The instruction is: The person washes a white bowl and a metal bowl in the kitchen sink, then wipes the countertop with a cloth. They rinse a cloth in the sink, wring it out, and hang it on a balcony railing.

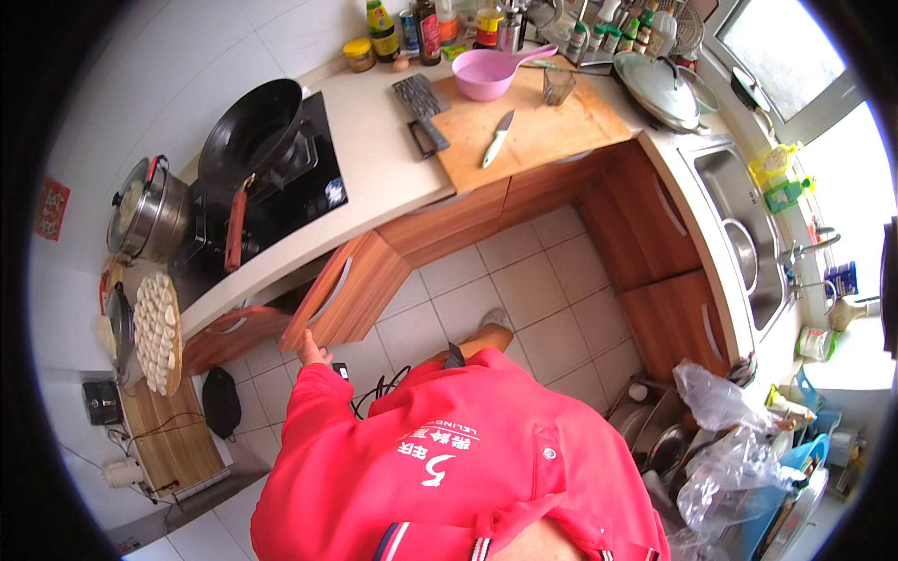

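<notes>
My left hand [313, 352] is at the lower corner of a wood-grain cabinet door [348, 285], which stands ajar below the counter. Its fingers are bent at the door's edge and look closed on it, though they show only in part. A curved metal handle runs along the door's face. Another cabinet door [234, 329] of the same wood stands open beside it, to the left. The inside of the cabinet is mostly hidden. My right hand is out of sight, behind the red jacket.
Above sits a black cooktop [318, 154] with a wok [245, 140] and a steamer pot [148, 213]. A tray of dumplings [157, 332] lies at far left. A knife [499, 138] and pink pan-shaped colander [484, 77] rest on the cutting board [571, 122]. Plastic bags [730, 477] crowd the right.
</notes>
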Demonstrator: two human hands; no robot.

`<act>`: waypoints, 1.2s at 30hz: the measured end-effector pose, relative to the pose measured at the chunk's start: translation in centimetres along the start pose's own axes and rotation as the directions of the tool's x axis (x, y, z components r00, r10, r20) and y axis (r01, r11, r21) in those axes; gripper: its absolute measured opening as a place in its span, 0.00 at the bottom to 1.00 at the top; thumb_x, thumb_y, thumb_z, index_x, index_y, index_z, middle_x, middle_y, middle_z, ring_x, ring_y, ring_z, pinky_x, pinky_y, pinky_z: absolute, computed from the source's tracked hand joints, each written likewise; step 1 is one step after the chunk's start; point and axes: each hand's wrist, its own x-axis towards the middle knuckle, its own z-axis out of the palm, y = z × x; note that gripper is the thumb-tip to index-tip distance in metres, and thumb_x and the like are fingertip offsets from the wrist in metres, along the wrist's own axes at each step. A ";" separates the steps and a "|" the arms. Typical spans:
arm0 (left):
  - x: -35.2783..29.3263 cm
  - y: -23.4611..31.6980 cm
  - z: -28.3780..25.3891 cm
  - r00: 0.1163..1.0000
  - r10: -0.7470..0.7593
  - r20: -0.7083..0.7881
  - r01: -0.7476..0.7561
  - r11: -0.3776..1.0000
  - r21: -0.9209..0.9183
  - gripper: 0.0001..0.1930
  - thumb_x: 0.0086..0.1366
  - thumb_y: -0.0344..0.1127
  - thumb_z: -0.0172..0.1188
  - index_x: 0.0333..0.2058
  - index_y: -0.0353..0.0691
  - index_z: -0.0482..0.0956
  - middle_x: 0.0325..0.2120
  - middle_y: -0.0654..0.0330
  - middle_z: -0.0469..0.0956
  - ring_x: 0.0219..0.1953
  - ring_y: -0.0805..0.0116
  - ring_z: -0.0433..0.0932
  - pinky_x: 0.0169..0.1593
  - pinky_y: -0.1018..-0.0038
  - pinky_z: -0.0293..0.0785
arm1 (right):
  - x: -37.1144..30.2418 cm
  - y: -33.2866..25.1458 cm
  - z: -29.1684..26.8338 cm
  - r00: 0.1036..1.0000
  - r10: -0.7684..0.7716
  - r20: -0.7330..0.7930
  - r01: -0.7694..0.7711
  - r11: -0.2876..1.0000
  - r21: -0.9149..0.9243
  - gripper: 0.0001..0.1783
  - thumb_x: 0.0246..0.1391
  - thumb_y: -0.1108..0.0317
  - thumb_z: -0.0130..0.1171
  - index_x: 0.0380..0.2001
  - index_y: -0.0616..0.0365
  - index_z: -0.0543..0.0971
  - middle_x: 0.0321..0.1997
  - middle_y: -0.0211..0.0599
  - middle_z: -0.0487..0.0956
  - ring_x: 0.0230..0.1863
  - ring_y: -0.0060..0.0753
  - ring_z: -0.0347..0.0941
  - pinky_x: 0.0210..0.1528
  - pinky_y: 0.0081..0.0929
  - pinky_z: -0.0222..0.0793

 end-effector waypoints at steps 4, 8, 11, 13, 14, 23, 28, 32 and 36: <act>-0.3 -0.6 6.3 0.968 -0.089 0.236 0.004 0.940 0.340 0.41 0.57 0.60 0.56 0.61 0.39 0.56 0.57 0.50 0.61 0.55 0.49 0.65 0.49 0.47 0.68 | 1.9 -5.4 -0.9 0.993 -0.050 -0.107 0.019 0.963 -0.270 0.20 0.54 0.65 0.59 0.47 0.67 0.75 0.38 0.41 0.81 0.35 0.32 0.77 0.41 0.27 0.72; -3.2 0.3 16.1 0.873 -0.112 0.475 -0.212 0.789 0.576 0.29 0.57 0.55 0.59 0.49 0.38 0.72 0.46 0.53 0.74 0.46 0.57 0.72 0.43 0.59 0.70 | 3.0 -15.5 -0.6 0.992 0.014 -0.129 0.018 0.968 0.250 0.16 0.56 0.71 0.54 0.48 0.63 0.70 0.26 0.37 0.75 0.24 0.28 0.71 0.26 0.25 0.71; -6.3 1.8 23.1 0.731 -0.005 0.682 -0.557 0.572 0.602 0.24 0.55 0.47 0.62 0.46 0.40 0.71 0.38 0.61 0.78 0.41 0.67 0.71 0.40 0.70 0.66 | 3.6 -25.5 -0.5 0.961 -0.203 -0.186 0.228 0.965 0.128 0.15 0.57 0.70 0.52 0.48 0.57 0.71 0.24 0.29 0.74 0.19 0.20 0.68 0.16 0.17 0.63; -9.1 2.2 27.0 0.719 0.041 0.694 -0.624 0.480 0.617 0.21 0.51 0.45 0.63 0.40 0.38 0.77 0.31 0.59 0.79 0.32 0.65 0.74 0.38 0.72 0.70 | 4.2 -31.9 -0.3 0.945 -0.251 -0.209 0.277 0.955 0.108 0.18 0.57 0.69 0.53 0.51 0.58 0.72 0.26 0.28 0.75 0.18 0.16 0.66 0.16 0.15 0.59; -10.7 2.3 28.9 0.712 0.063 0.699 -0.654 0.423 0.628 0.19 0.49 0.44 0.64 0.36 0.37 0.80 0.27 0.59 0.80 0.27 0.64 0.76 0.37 0.72 0.71 | 4.6 -34.9 -0.3 0.925 -0.272 -0.264 0.292 0.955 0.039 0.17 0.57 0.68 0.54 0.49 0.60 0.73 0.28 0.29 0.76 0.21 0.15 0.67 0.18 0.15 0.60; -22.4 0.5 37.0 0.603 0.129 0.787 -0.769 0.357 0.531 0.31 0.53 0.41 0.64 0.53 0.30 0.69 0.53 0.45 0.70 0.56 0.55 0.69 0.58 0.65 0.65 | 6.0 -58.5 -5.1 0.800 -0.599 -0.037 0.585 0.793 -0.171 0.22 0.57 0.62 0.56 0.53 0.58 0.72 0.42 0.26 0.76 0.33 0.15 0.67 0.33 0.16 0.66; -28.9 -1.5 42.7 0.405 0.149 0.902 -0.873 0.357 0.333 0.18 0.55 0.31 0.57 0.46 0.34 0.75 0.46 0.49 0.76 0.51 0.60 0.74 0.54 0.66 0.69 | 2.6 -68.2 -12.6 0.657 -0.743 0.128 0.710 0.667 0.225 0.24 0.60 0.59 0.52 0.58 0.56 0.67 0.57 0.38 0.71 0.54 0.33 0.71 0.50 0.28 0.69; -36.0 -1.9 48.3 0.167 0.254 0.953 -0.966 0.235 0.107 0.09 0.55 0.26 0.50 0.33 0.36 0.79 0.38 0.51 0.79 0.45 0.62 0.77 0.48 0.71 0.71 | 9.0 -69.7 -15.6 0.620 -0.784 0.032 0.524 0.445 0.726 0.25 0.63 0.55 0.45 0.57 0.58 0.66 0.53 0.44 0.74 0.49 0.37 0.74 0.52 0.36 0.69; -42.7 -2.0 53.0 0.068 0.311 0.948 -0.980 0.200 0.004 0.10 0.61 0.34 0.53 0.34 0.35 0.78 0.33 0.54 0.79 0.37 0.65 0.77 0.43 0.72 0.72 | 18.3 -65.6 -14.4 0.679 -0.727 -0.097 0.321 0.414 -0.852 0.17 0.53 0.62 0.58 0.42 0.60 0.78 0.40 0.44 0.80 0.44 0.40 0.77 0.43 0.34 0.71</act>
